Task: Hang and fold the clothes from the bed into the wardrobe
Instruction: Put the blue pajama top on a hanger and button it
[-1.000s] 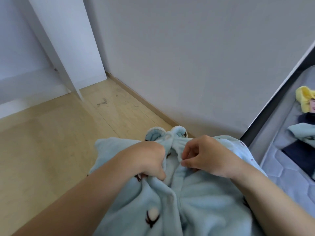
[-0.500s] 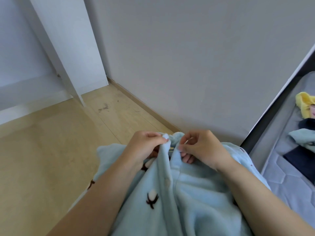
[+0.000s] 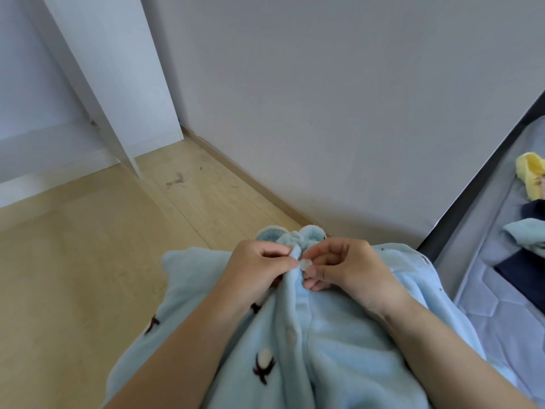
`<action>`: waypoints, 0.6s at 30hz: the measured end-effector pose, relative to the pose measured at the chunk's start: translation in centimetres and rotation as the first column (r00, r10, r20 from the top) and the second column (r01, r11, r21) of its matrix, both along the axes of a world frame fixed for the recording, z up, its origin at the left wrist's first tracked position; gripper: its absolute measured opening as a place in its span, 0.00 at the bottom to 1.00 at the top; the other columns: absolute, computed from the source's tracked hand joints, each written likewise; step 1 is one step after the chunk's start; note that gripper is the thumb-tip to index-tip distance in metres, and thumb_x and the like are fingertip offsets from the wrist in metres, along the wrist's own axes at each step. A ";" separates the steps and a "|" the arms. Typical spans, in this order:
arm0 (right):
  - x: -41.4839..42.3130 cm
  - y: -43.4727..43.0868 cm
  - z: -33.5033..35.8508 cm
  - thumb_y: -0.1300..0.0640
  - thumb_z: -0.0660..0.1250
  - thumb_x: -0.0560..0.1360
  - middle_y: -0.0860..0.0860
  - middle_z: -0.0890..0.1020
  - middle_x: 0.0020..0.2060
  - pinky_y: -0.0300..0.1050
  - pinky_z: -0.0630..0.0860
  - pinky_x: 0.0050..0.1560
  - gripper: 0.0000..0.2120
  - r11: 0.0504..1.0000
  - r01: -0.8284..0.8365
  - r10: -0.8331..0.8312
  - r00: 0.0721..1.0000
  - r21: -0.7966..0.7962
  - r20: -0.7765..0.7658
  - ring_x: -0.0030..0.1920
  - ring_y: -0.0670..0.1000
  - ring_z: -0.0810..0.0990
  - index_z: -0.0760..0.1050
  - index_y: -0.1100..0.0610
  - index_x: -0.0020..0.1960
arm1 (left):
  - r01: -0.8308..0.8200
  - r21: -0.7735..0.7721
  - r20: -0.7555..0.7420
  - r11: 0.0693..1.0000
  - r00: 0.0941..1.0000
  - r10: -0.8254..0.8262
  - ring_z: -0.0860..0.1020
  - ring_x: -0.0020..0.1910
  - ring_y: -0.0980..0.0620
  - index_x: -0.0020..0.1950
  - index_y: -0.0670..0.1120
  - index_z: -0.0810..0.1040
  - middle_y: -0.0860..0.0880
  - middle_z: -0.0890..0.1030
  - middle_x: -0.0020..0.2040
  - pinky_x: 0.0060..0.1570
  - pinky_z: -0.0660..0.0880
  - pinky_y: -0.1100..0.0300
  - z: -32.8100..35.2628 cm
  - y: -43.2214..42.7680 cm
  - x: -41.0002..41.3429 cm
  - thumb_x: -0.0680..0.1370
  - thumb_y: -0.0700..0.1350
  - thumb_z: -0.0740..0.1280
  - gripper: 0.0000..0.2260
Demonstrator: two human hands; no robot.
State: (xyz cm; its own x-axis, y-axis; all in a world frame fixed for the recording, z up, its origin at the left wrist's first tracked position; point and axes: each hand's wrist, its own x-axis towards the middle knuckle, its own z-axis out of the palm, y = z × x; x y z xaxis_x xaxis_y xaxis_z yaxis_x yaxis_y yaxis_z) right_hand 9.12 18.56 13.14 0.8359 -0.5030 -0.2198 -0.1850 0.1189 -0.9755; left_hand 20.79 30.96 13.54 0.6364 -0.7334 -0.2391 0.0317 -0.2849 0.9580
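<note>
**Both hands pinching the top button of a pale blue fleece garment**

Head view: the fleece garment (image 3: 339, 349) fills the lower middle of the picture, hanging in front of the person over the wooden floor (image 3: 73, 261), just beside the bed (image 3: 507, 296). It is soft, light blue plush, dotted with small white tufts on dark brown stems, with a buttoned front strip running down from the fingers. A second button (image 3: 290, 335) sits on that strip below the fingers. Just beyond the fingers, two rounded, scallop-edged flaps (image 3: 314, 233) of the collar stick up.

The left hand (image 3: 259, 276) has its fingers curled, thumb and forefinger pinching the left edge of the strip. The right hand (image 3: 348, 273) has its fingers curled too, thumb and forefinger pinching a pale round button (image 3: 305, 264) at the garment's top, right against the left thumb.

Right of the fingers, on the bed's quilted mattress, lie a yellow item (image 3: 530, 175), a dark navy piece (image 3: 522, 276) and another light blue piece (image 3: 528, 237). Far left of the fingers stands a white wardrobe panel (image 3: 118, 84).
</note>
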 end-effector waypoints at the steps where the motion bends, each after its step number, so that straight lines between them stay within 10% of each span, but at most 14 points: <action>1: 0.0 0.0 0.0 0.72 0.71 0.69 0.61 0.83 0.32 0.39 0.79 0.34 0.07 1.000 0.011 -0.011 1.000 0.014 0.012 0.32 0.54 0.83 0.79 0.63 0.43 | 0.004 -0.009 -0.016 1.000 1.000 -0.004 0.80 0.35 0.57 0.37 0.50 0.85 0.49 0.84 0.35 0.37 0.75 0.65 0.0 0.0 0.0 0.71 0.39 0.71 0.07; 18: 0.0 1.5 -0.6 0.73 0.69 0.70 0.60 0.83 0.32 0.40 0.79 0.34 0.08 0.980 0.125 -0.145 0.982 0.157 0.121 0.31 0.54 0.83 0.77 0.63 0.45 | 0.085 -0.023 -0.382 0.996 0.920 -0.087 0.82 0.34 0.52 0.36 0.44 0.86 0.44 0.84 0.37 0.33 0.78 0.63 0.6 -0.1 1.1 0.77 0.38 0.65 0.13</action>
State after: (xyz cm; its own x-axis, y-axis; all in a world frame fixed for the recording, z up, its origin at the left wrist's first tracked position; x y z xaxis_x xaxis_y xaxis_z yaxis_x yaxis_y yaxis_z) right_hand 9.08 20.02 12.55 0.7891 -0.5829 -0.1938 -0.0295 0.2792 -0.9598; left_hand 21.91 30.85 14.16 0.4317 -0.7835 -0.4468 0.3712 -0.2971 0.8797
